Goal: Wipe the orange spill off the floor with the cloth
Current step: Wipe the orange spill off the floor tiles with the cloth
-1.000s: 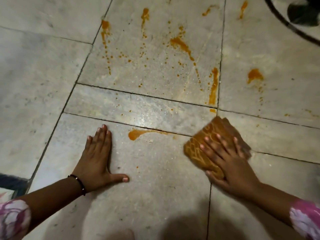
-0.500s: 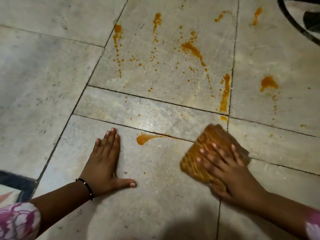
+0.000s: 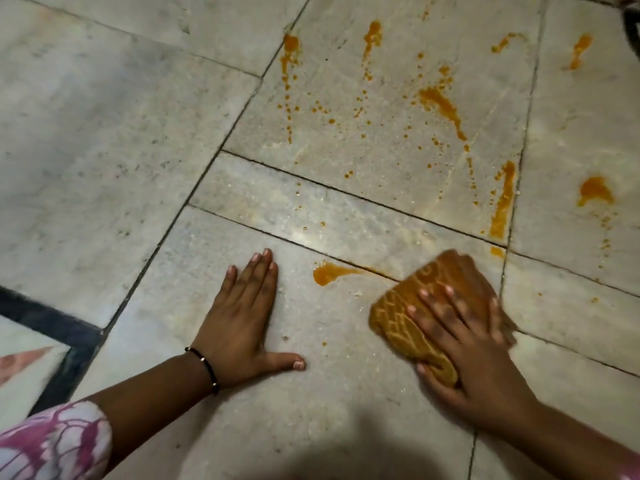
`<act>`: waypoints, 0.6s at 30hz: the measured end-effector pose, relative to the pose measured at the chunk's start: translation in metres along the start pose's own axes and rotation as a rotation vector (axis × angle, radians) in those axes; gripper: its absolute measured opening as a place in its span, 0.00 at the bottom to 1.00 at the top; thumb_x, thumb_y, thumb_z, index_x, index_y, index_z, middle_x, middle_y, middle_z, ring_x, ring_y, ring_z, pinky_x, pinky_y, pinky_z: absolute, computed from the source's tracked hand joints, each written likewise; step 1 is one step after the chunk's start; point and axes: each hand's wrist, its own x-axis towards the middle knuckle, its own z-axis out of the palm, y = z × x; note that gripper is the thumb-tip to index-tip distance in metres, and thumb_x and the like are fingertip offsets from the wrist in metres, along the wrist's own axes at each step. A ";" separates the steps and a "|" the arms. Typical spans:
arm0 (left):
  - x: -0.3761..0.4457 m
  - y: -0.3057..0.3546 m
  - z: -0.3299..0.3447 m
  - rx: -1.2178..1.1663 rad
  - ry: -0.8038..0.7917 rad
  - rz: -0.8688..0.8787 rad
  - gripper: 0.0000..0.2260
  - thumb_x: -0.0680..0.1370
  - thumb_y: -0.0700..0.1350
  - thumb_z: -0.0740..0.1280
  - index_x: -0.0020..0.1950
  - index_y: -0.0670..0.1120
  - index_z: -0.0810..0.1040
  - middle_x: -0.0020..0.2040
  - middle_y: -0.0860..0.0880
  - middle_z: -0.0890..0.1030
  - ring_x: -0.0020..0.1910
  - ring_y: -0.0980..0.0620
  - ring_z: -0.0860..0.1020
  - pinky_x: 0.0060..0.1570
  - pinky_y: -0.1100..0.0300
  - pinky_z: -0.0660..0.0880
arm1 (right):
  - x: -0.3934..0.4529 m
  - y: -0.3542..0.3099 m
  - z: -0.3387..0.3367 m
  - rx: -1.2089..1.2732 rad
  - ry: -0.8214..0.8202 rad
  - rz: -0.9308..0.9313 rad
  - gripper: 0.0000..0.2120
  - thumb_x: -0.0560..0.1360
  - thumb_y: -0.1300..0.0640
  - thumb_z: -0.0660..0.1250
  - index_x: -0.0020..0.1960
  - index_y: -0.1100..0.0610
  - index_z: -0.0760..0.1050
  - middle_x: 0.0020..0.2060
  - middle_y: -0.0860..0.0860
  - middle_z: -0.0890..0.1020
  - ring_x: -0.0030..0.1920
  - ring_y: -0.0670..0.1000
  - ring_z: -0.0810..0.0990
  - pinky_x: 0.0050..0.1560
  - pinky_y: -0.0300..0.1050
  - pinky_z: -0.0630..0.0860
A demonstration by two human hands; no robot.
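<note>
An orange-brown patterned cloth (image 3: 398, 315) lies folded on the pale stone floor (image 3: 104, 140). My right hand (image 3: 464, 344) presses flat on top of it, fingers spread, thumb curled under its near edge. The orange spill (image 3: 440, 102) is scattered over the tiles beyond: streaks, drops and blobs. One small puddle (image 3: 327, 273) lies just left of the cloth, between my two hands. My left hand (image 3: 242, 317) rests flat on the floor, fingers together, thumb out, holding nothing.
A dark border strip (image 3: 52, 327) and a lighter patterned surface (image 3: 24, 362) sit at the lower left. A dark curved object (image 3: 632, 19) shows at the top right corner. Dark grout lines cross the floor.
My right hand has slid the cloth a little toward me and to the left, closer to the small puddle. My left hand stays planted. The view has shifted slightly.
</note>
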 end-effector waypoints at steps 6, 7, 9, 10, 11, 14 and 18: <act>-0.002 -0.002 -0.002 0.022 0.001 0.024 0.54 0.67 0.78 0.52 0.75 0.36 0.53 0.77 0.38 0.51 0.76 0.43 0.49 0.72 0.44 0.46 | 0.004 -0.099 0.033 -0.033 0.060 -0.195 0.34 0.67 0.39 0.59 0.73 0.43 0.60 0.73 0.46 0.64 0.74 0.55 0.56 0.64 0.72 0.51; -0.002 -0.002 -0.003 0.017 0.003 0.036 0.52 0.68 0.77 0.51 0.75 0.35 0.53 0.77 0.38 0.52 0.76 0.43 0.50 0.72 0.45 0.46 | 0.027 -0.103 0.028 -0.019 0.096 -0.193 0.31 0.69 0.41 0.59 0.71 0.44 0.63 0.72 0.46 0.67 0.74 0.55 0.58 0.65 0.72 0.50; -0.003 -0.003 -0.002 0.006 0.020 0.034 0.50 0.70 0.75 0.52 0.76 0.36 0.53 0.77 0.39 0.52 0.76 0.43 0.50 0.72 0.46 0.46 | 0.068 -0.099 0.018 -0.003 0.119 -0.142 0.28 0.71 0.42 0.57 0.71 0.44 0.64 0.71 0.47 0.69 0.73 0.55 0.61 0.67 0.73 0.48; -0.003 -0.003 -0.002 0.008 0.029 0.024 0.50 0.70 0.76 0.52 0.76 0.37 0.53 0.77 0.39 0.51 0.76 0.43 0.50 0.72 0.45 0.46 | 0.083 -0.090 0.014 -0.001 0.118 -0.100 0.28 0.71 0.43 0.56 0.70 0.44 0.65 0.70 0.47 0.69 0.72 0.55 0.63 0.67 0.73 0.48; -0.004 -0.002 -0.001 0.011 0.029 0.020 0.51 0.69 0.76 0.52 0.76 0.37 0.52 0.77 0.40 0.51 0.76 0.44 0.49 0.72 0.45 0.46 | 0.090 -0.078 0.012 0.019 0.128 -0.032 0.28 0.71 0.43 0.55 0.70 0.44 0.65 0.70 0.47 0.70 0.72 0.55 0.63 0.67 0.72 0.47; -0.005 -0.001 0.001 0.023 0.023 0.006 0.52 0.69 0.76 0.53 0.76 0.37 0.52 0.77 0.40 0.50 0.77 0.44 0.49 0.72 0.44 0.47 | 0.062 -0.046 0.008 0.136 0.170 0.231 0.29 0.71 0.42 0.55 0.73 0.43 0.60 0.73 0.46 0.64 0.75 0.51 0.54 0.69 0.68 0.42; -0.005 -0.002 0.001 0.023 0.021 0.004 0.52 0.69 0.76 0.53 0.76 0.37 0.52 0.77 0.40 0.51 0.76 0.44 0.50 0.72 0.44 0.48 | -0.005 -0.075 0.021 0.101 0.157 0.281 0.31 0.69 0.43 0.56 0.72 0.43 0.60 0.72 0.46 0.65 0.74 0.53 0.54 0.68 0.66 0.45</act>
